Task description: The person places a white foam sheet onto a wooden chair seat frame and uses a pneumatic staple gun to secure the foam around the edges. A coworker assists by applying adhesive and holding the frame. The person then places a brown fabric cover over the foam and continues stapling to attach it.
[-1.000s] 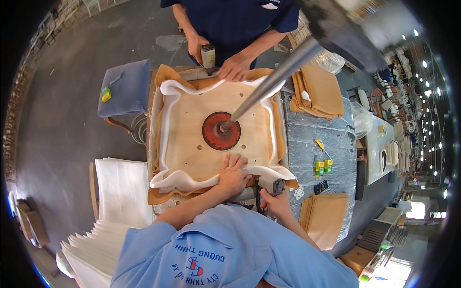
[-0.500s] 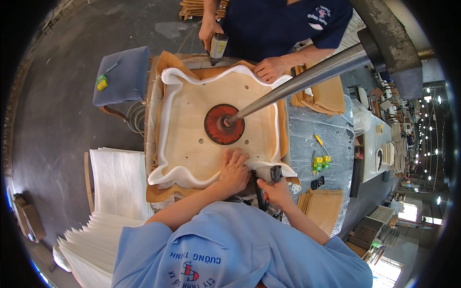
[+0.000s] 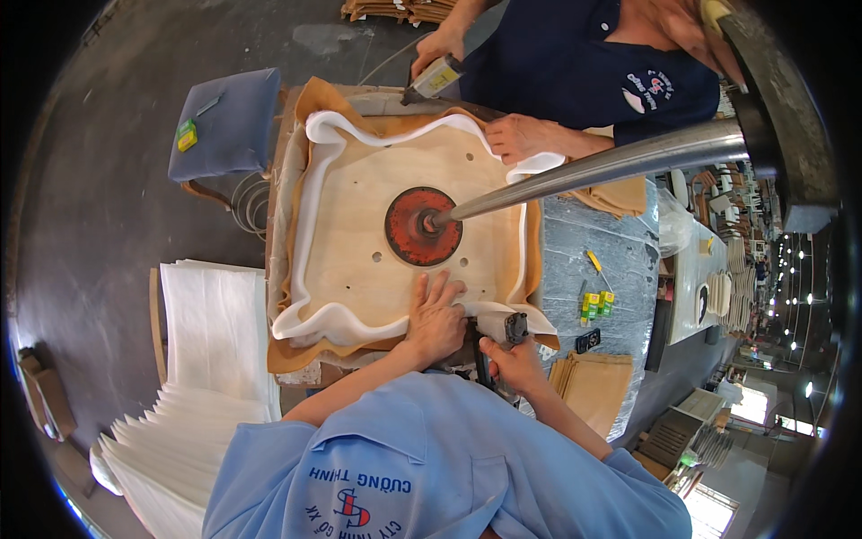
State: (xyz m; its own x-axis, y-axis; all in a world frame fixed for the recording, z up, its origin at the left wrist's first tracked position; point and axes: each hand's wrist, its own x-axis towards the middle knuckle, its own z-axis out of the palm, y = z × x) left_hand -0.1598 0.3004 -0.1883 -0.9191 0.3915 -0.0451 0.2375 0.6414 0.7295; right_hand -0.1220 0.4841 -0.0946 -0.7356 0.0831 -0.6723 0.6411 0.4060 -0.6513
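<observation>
A pale plywood seat panel [image 3: 350,216] lies before me, with white padding [image 3: 311,220] folded up around its edges and tan cover material [image 3: 314,94] showing outside that. A round red press disc [image 3: 404,229] bears down on the panel's middle at the end of a metal rod [image 3: 611,169]. My left hand [image 3: 436,323] rests on the near edge, fingers stretched out and apart on the wood. Just right of it, my right hand [image 3: 514,365] grips a staple gun [image 3: 499,329], its nose at the near padded edge. The staple tip itself is hidden.
Opposite, a co-worker's hand [image 3: 436,47] holds another staple gun [image 3: 433,79]; their other hand [image 3: 525,137] presses the far right corner. A blue padded stool [image 3: 224,126] stands left, stacked white padding sheets [image 3: 215,341] nearer. Right, a plastic-covered table [image 3: 588,260] holds small boxes and tan covers [image 3: 594,391].
The co-worker's staple gun has lifted and tilted away from the far edge. My left fingers have spread and straightened a little on the panel. My right hand stays nearly in place.
</observation>
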